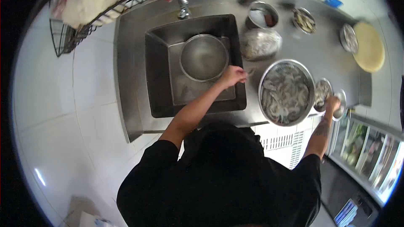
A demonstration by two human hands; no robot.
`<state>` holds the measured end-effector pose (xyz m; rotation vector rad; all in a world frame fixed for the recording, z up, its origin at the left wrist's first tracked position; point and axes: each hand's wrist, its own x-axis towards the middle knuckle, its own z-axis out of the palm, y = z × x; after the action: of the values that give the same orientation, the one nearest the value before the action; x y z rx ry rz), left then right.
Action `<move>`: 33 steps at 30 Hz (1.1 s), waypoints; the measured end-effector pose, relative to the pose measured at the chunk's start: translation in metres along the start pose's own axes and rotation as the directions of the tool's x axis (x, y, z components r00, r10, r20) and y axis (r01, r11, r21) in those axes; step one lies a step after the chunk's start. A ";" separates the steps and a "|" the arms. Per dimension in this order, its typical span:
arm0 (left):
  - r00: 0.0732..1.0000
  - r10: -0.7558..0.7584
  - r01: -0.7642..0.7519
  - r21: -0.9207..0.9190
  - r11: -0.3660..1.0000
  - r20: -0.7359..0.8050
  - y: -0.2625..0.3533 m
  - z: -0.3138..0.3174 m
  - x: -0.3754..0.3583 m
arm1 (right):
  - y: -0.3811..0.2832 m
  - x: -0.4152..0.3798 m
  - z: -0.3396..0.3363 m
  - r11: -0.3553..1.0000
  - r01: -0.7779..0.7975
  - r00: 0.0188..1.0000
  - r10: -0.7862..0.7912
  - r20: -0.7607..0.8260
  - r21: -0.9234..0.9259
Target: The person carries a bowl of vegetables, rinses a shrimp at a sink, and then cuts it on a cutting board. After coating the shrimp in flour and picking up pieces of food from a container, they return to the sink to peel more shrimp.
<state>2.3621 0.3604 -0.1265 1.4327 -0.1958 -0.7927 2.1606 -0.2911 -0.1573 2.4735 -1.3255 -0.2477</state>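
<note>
My left hand (234,76) is over the right rim of the sink (153,63), its fingers drawn together in a pinch. A small greyish bit shows just past its fingertips, too blurred to name. Right of it stands a large metal bowl (310,73) full of grey, raw-looking shrimp (286,92). My right hand (333,102) is beyond that bowl, fingers curled, between a small bowl of shrimp pieces (322,92) and a small metal bowl (341,106). What lies in its grip is hidden.
A round metal bowl of cloudy water (204,56) sits in the sink under the faucet (183,6). Behind the shrimp are a plastic-wrapped bundle (261,44), a metal pot (261,14), a small filled bowl (304,21) and a round yellowish board (370,46). A wire rack (126,2) overhangs the back.
</note>
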 end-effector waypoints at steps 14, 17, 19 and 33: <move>0.885 0.456 -0.320 0.830 0.457 0.090 -0.008 0.048 0.027 | -0.056 -0.055 -0.092 0.989 -0.129 0.986 0.120 0.117 0.071; 0.925 0.368 -0.268 0.849 0.456 0.094 -0.032 0.076 0.051 | -0.096 -0.097 -0.192 0.984 -0.001 0.992 0.023 -0.125 0.176; 0.959 0.267 -0.203 0.893 0.402 0.097 -0.005 0.070 0.054 | -0.131 -0.092 -0.224 0.963 0.147 0.966 -0.090 -0.244 0.226; 0.923 0.379 -0.208 0.911 0.357 0.063 -0.032 0.008 -0.013 | -0.610 -0.326 -0.273 -0.272 0.936 -0.306 -0.942 0.135 0.221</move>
<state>2.3362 0.3641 -0.1506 2.4109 -0.8616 -0.1884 2.5362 0.3502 -0.1224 2.8172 1.2792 -0.9286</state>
